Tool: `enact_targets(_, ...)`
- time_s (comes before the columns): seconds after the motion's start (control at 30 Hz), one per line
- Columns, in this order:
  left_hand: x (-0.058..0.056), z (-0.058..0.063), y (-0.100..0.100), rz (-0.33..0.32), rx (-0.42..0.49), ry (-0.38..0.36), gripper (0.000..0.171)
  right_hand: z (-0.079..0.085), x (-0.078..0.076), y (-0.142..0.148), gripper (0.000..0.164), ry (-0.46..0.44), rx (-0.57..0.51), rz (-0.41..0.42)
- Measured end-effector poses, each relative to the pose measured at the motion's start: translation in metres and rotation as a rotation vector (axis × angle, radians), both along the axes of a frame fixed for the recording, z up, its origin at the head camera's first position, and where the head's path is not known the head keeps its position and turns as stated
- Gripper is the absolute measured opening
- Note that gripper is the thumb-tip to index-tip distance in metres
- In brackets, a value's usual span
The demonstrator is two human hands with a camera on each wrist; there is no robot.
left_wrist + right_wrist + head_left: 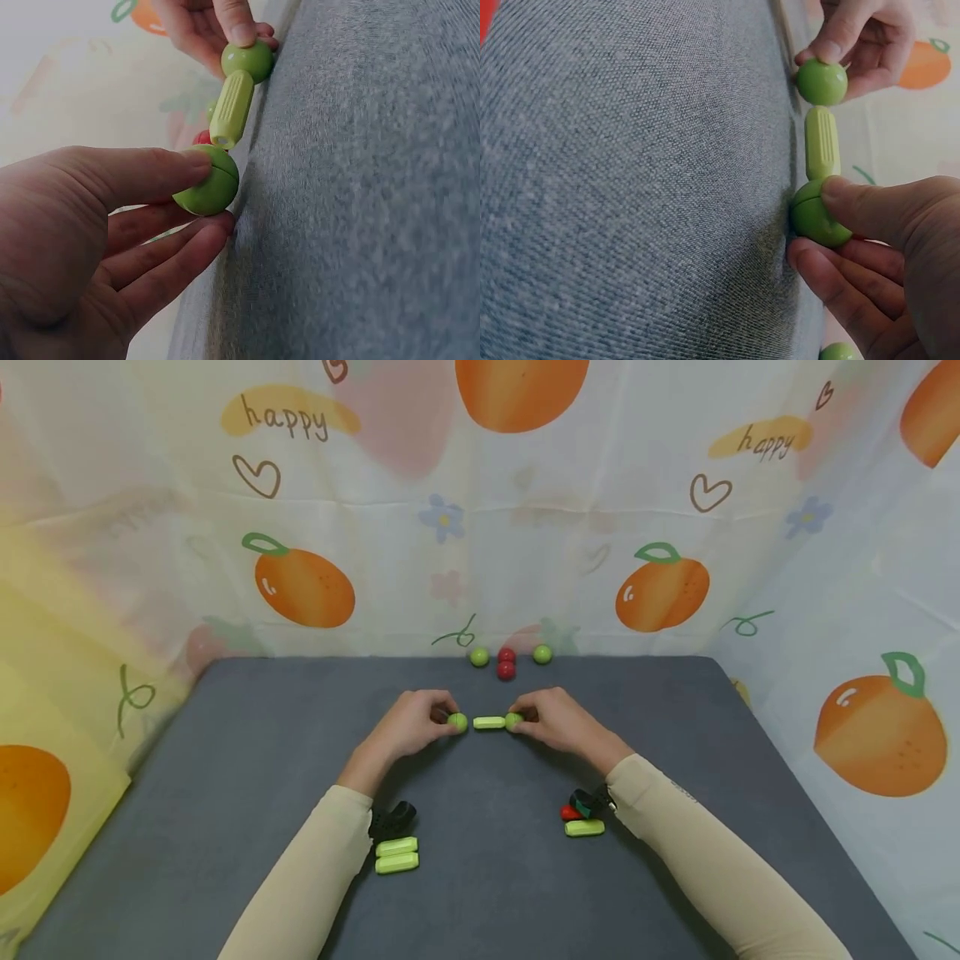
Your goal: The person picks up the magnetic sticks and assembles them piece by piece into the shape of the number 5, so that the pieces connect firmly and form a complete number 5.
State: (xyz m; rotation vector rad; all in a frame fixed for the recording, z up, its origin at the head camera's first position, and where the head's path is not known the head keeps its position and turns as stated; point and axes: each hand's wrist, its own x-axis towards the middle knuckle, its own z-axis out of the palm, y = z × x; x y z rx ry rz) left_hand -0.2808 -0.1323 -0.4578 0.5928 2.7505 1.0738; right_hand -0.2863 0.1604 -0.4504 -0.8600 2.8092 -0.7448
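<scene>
My left hand pinches a green ball between thumb and fingers, over the middle of the table. Facing it, my right hand pinches a second green ball. A ribbed light-green rod with a hole in its end sticks out from the right hand's ball toward the left one. In the head view a small gap separates the rod's free end from the left hand's ball. Both balls have a groove line around them.
At the table's back edge lie two green balls and two red balls. Two light-green rods lie near the left wrist. Another light-green rod and a red piece lie by the right wrist. A printed curtain hangs behind the grey table.
</scene>
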Motion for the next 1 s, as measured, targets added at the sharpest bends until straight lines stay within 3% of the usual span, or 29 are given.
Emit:
enact_targets(0.6, 0.001, -0.005, 0.012, 0.01, -0.021, 0.041, 0.018, -0.001, -0.001, -0.002, 0.028, 0.0, -0.003, -0.014)
enact_targets(1.0, 0.003, -0.004, 0.01, 0.031, 0.011, 0.006, 0.019, -0.005, 0.001, 0.002, 0.027, -0.035, -0.084, -0.017)
